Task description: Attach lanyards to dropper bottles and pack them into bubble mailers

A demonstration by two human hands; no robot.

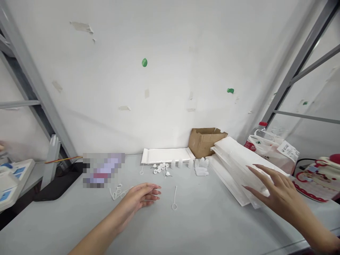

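Observation:
My left hand (145, 198) hovers over the grey table, fingers loosely curved and apart from the thumb, with nothing in it. To its right lies a white strap with a ring end (174, 206); several more ringed straps (117, 193) lie to its left. My right hand (273, 186) is spread over a stack of white sleeves (233, 159) at the right; whether it touches them is unclear. Several small white caps (159, 168) and a row of translucent bottles (180, 163) stand farther back, before a flat white packet (168, 155).
An open cardboard box (205, 141) stands at the back, beside the sleeves. Farther right are a plastic bag (278, 156) with a red-capped bottle and a red-and-white bag (318, 179). A black object (58, 182) and a blurred purple item (103, 170) lie at the left.

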